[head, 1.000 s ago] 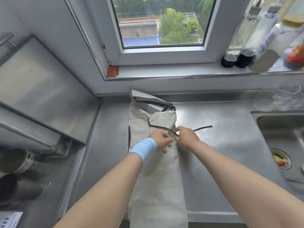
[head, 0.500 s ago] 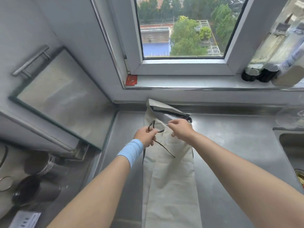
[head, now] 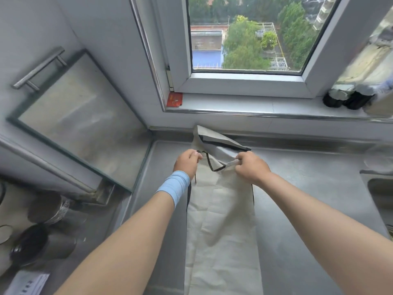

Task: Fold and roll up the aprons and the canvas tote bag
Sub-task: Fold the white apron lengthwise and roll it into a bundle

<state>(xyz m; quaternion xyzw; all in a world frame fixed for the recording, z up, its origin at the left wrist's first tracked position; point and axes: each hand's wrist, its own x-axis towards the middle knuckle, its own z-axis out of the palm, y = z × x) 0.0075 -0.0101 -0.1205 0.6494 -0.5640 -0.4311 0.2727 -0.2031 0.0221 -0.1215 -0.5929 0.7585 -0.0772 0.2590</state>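
Observation:
A long beige apron (head: 223, 241) with black trim lies folded lengthwise on the steel counter (head: 297, 199), its far end propped against the back wall. A thin black strap (head: 209, 162) loops between my hands. My left hand (head: 187, 161), with a blue wristband, pinches one end of the strap at the apron's left edge. My right hand (head: 248, 165) grips a lifted fold of the apron's cloth where the strap joins it. The lifted layer hangs in a loose flap below my right hand.
A window sill (head: 255, 107) runs behind the counter, with dark-capped bottles (head: 348, 99) at its right end. A sink (head: 382, 188) sits at the right edge. Left of the counter stand a steel-handled cabinet door (head: 74, 116) and metal cups (head: 42, 241).
Both hands moved toward the apron's far end and spread apart. The strap, lying loose across the cloth before, is now drawn between them, and a cloth layer is lifted.

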